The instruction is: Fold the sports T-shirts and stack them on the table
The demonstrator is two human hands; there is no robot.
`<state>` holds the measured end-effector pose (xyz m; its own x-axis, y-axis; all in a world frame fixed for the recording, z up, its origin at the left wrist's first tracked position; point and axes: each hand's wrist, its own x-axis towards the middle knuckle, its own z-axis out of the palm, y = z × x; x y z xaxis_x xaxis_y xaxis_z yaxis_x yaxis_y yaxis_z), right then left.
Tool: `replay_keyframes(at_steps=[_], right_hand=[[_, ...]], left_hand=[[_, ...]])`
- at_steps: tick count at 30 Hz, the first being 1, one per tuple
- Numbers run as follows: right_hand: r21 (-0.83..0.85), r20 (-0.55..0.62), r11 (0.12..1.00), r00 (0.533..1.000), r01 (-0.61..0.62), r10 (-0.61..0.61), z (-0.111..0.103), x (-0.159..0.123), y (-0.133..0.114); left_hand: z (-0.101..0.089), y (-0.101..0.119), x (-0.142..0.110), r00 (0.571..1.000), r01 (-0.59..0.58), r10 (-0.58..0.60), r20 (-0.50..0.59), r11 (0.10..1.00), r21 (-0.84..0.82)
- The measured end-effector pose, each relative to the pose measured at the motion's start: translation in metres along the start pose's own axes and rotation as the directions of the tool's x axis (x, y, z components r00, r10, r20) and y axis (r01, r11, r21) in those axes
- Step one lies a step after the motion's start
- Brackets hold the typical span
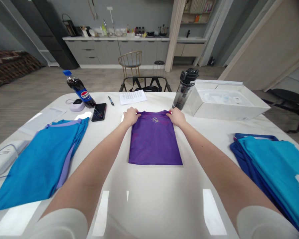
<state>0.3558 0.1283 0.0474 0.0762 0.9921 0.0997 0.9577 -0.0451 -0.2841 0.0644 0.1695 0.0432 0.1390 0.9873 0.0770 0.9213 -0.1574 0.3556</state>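
Observation:
A purple shirt (155, 141), folded into a near rectangle with a small light print near its collar, lies flat on the white table (149, 199). My left hand (131, 116) pinches its far left corner. At the far right corner, my right hand (177, 117) has its thumb and fingers closed on the cloth. To the left lie blue and lilac garments (43, 159) in a loose stack. On the right is another pile, a bright blue garment (276, 162) on top of dark blue ones (246, 156).
Beyond the left pile are a phone (99, 112), a cola bottle (81, 89), a pen (111, 101) and a printed sheet (133, 97). A dark tumbler (185, 89) stands just past my right hand, beside an open white box (224, 108). A power strip (5, 157) sits at far left.

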Motion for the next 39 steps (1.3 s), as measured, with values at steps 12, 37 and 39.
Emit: replay_keyframes(at_steps=[12, 37, 39], right_hand=[[0.124, -0.403, 0.967, 0.902, 0.222, -0.156, -0.117, -0.163, -0.026], [0.009, -0.905, 1.000, 0.426, -0.022, 0.017, -0.367, -0.457, 0.216], [0.006, -0.895, 0.998, 0.445, -0.061, 0.032, -0.370, -0.436, 0.248]], left_hand=[[-0.111, 0.043, -0.144, 0.888, -0.297, 0.301, -0.348, 0.953, 0.065], [-0.122, 0.413, -0.345, 0.655, -0.754, 0.496, -0.569, 0.379, -0.537], [-0.099, 0.442, -0.321, 0.720, -0.690, 0.451, -0.527, 0.381, -0.616]])
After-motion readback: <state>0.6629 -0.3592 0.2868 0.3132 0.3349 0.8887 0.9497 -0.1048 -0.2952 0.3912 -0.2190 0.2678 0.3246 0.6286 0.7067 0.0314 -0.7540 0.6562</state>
